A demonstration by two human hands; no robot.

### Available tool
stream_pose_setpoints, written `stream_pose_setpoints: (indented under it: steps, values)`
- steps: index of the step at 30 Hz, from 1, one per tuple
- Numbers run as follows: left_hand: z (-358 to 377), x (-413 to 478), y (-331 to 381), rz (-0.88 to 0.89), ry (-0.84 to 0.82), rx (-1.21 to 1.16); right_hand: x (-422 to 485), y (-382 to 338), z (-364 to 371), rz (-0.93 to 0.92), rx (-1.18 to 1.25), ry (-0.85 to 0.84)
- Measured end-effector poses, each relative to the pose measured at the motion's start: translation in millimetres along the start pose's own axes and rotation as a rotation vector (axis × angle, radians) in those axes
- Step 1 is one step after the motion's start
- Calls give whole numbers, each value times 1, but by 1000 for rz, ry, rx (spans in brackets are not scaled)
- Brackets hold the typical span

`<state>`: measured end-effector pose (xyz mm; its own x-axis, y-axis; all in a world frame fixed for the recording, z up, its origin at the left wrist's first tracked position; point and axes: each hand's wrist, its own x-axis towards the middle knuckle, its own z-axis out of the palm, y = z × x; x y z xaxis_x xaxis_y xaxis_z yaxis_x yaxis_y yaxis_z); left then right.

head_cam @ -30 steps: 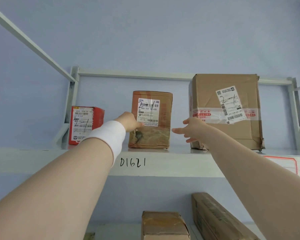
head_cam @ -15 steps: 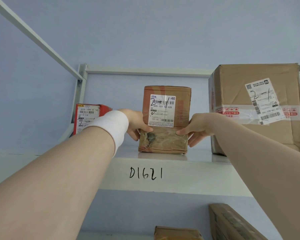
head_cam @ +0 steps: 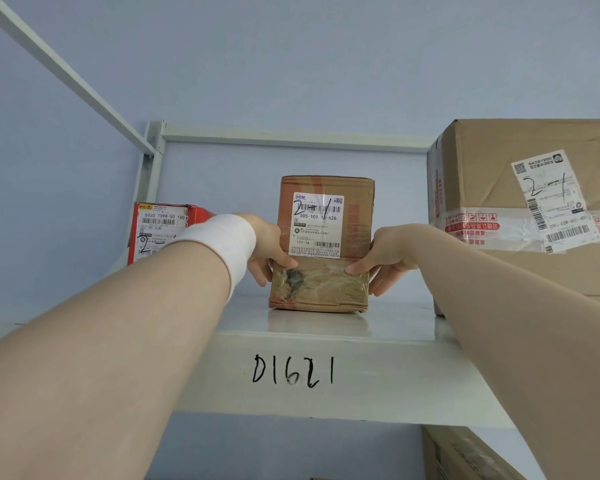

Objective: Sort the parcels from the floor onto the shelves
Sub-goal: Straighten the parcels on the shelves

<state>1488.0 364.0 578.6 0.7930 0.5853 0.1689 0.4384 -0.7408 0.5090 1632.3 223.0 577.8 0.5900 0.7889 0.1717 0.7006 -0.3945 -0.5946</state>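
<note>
At the centre of the frame a small brown parcel (head_cam: 321, 244) stood upright on the top shelf (head_cam: 326, 372), whose front edge was marked "D1621". It was held from both sides: the left hand (head_cam: 269, 249), its wrist wrapped in a white band (head_cam: 222, 244), was pressed to the parcel's left face with the thumb laid across the front, and the right hand (head_cam: 387, 256) mirrored it on the right face. The fingers of both hands were closed on the carton. A red box (head_cam: 163, 230) stood well apart at the left of the frame, and a large carton (head_cam: 530, 209) near the parcel at the right.

The step was judged to be the final seating of the parcel. It would be done well if the carton were squared with its label kept facing outward, set far enough back from the shelf's lip to be stable, and kept clear of the large carton. The base appeared crushed and taped, so pressure was best kept even and the release made gently, both hands being drawn away together
</note>
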Motion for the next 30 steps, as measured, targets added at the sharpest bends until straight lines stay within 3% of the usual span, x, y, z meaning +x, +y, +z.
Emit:
stream_pose_setpoints:
  steps: [12, 17, 19, 25, 30]
  values:
    - [-1, 7, -4, 14, -2, 50, 11, 4, -1, -13, -14, -25]
    - [-3, -6, 2, -26, 45, 178, 2, 1, -2, 6, 1, 25]
    - [-7, -16, 8, -36, 158, 212, -6, 0, -5, -9, 24, 64]
    - [-20, -57, 41, 44, 746, 265, -49, 9, -21, -89, 57, 148]
    - [-7, -88, 88, 122, 891, 137, -93, 37, -49, -178, 91, 201]
